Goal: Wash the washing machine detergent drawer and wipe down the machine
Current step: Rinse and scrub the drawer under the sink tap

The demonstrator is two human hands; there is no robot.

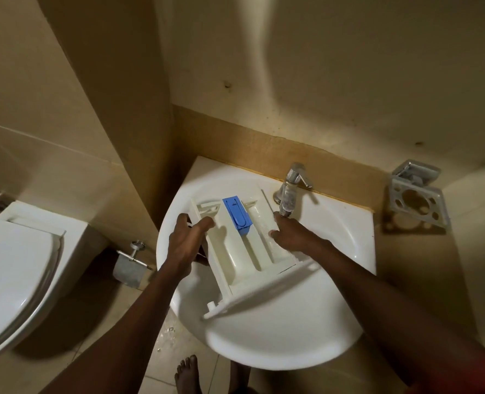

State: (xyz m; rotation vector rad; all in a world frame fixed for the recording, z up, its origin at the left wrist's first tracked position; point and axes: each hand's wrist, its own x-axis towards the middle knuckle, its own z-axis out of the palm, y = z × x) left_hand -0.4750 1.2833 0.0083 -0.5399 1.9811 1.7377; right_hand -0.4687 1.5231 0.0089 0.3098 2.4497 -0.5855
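Note:
The white detergent drawer (pixel 237 253) lies tilted over the white sink (pixel 335 228), its front panel toward me. A blue insert (pixel 237 216) sits in its middle compartment. My left hand (pixel 188 241) grips the drawer's left wall, fingers curled over the edge. My right hand (pixel 291 233) rests on the drawer's right compartment, just below the spout of the chrome tap (pixel 291 187). Whether the right hand grips the drawer or only touches it is unclear. The washing machine is not in view.
A toilet (pixel 16 268) with its lid down stands at the left, and a paper holder (pixel 131 261) is on the wall beside the sink. A metal holder (pixel 417 194) hangs on the right wall. Water drops lie on the floor tiles near my bare foot (pixel 187 375).

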